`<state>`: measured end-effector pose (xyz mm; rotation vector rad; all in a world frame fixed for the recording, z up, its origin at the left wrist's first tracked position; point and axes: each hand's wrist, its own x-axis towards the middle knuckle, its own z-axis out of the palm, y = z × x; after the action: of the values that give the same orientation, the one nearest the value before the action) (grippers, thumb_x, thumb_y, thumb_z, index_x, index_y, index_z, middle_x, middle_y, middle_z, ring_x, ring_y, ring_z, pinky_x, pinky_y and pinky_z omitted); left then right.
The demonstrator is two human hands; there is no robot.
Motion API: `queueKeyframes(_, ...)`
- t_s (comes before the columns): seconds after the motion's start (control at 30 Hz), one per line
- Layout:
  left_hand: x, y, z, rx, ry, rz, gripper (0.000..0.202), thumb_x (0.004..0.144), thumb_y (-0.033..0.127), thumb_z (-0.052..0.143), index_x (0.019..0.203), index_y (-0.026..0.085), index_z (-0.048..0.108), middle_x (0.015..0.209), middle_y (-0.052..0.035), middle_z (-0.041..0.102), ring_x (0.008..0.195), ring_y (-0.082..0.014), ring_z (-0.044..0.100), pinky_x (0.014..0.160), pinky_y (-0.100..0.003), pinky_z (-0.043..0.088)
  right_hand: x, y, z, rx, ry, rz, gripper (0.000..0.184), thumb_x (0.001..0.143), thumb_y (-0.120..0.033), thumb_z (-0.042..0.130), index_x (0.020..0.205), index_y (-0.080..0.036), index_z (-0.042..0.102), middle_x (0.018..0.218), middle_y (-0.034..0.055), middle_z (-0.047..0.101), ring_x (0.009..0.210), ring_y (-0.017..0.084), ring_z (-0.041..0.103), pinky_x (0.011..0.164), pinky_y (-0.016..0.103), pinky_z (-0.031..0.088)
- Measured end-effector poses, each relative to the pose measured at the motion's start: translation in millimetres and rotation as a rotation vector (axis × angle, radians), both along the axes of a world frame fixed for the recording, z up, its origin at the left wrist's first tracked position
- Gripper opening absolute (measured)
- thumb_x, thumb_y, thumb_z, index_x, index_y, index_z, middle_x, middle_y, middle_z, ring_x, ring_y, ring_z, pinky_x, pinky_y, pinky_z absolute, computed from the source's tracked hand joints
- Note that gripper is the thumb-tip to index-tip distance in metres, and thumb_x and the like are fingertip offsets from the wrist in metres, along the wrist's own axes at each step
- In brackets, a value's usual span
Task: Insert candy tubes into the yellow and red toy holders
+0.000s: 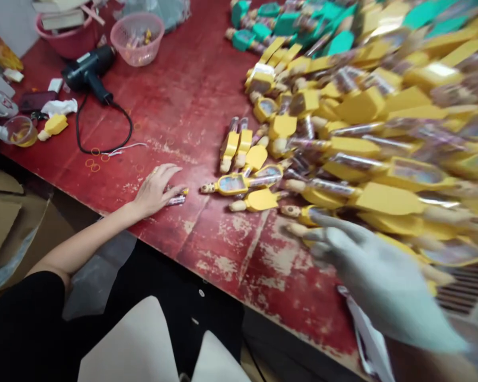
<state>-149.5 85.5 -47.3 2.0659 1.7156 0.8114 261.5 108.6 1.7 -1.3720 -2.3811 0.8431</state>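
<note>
Red table [187, 90]. Left hand [155, 192] curls loosely over tube [177, 200]; gloved right hand [362, 265], fingers bent, meets yellow toy [306, 215]. Can't tell either grip.

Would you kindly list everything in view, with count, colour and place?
Yellow paddle-shaped plastic pieces: many, yellow with pale ends, mostly heaped right
Teal paddle-shaped plastic pieces: many, teal, far right
Pistol-shaped blower with cord: one, dark, left
Openwork plastic basket: one, pink, far left
Round plastic basin: one, pink, far left
Plastic bag: one, translucent, far edge
Handled mug: one, white, left edge
Round plastic tub: one, clear, left edge
Thin round bands: several, yellowish, near the cord
Cardboard box: at least one, brown, lower left
Worn flat table: one, red, centre
Small glossy tube: at least one, purplish, front centre
Left hand: one, bare, at the tube
Gloved right hand: one, white, blurred, at the yellow pieces
</note>
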Motion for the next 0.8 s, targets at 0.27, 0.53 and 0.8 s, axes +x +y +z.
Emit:
queueKeyframes(0.27, 77.3, 128.7, -33.5, -0.057, 0.033, -0.189, 0.074, 0.091, 0.052, 0.065, 0.154, 0.020, 0.042, 0.168, -0.0201, 0.021, 0.155, -0.0366, 0.027, 0.122, -0.054, 0.035, -106.8, 166.6, -38.2, 0.234, -0.076, -0.337, 0.041, 0.090, -0.034, 0.046, 0.118, -0.014, 0.069, 0.116, 0.0183, 0.070, 0.110, 0.031, 0.063, 0.099, 0.049, 0.048)
queueKeyframes(0.53, 37.3, 155.3, -47.9, -0.043, -0.063, -0.257, 0.067, 0.096, 0.046, 0.058, 0.156, 0.025, 0.038, 0.169, -0.0139, 0.025, 0.153, -0.0298, 0.035, 0.122, -0.050, 0.038, -156.0, 268.7, -38.8, 0.344, -0.529, -0.107, 0.042, 0.092, -0.046, 0.048, 0.098, -0.014, 0.074, 0.109, 0.0224, 0.065, 0.102, 0.036, 0.058, 0.086, 0.048, 0.044)
queueKeyframes(0.8, 29.2, 151.7, -54.1, -0.008, -0.243, 0.022, 0.078, 0.097, 0.062, 0.047, 0.160, 0.020, 0.030, 0.168, -0.0191, 0.025, 0.156, -0.0300, 0.028, 0.128, -0.050, 0.027, -202.1, 441.1, -42.3, 0.289, -0.232, -0.291, 0.099, 0.083, -0.069, 0.060, 0.153, -0.004, 0.036, 0.153, 0.0412, 0.026, 0.131, 0.048, 0.041, 0.096, 0.063, 0.036)
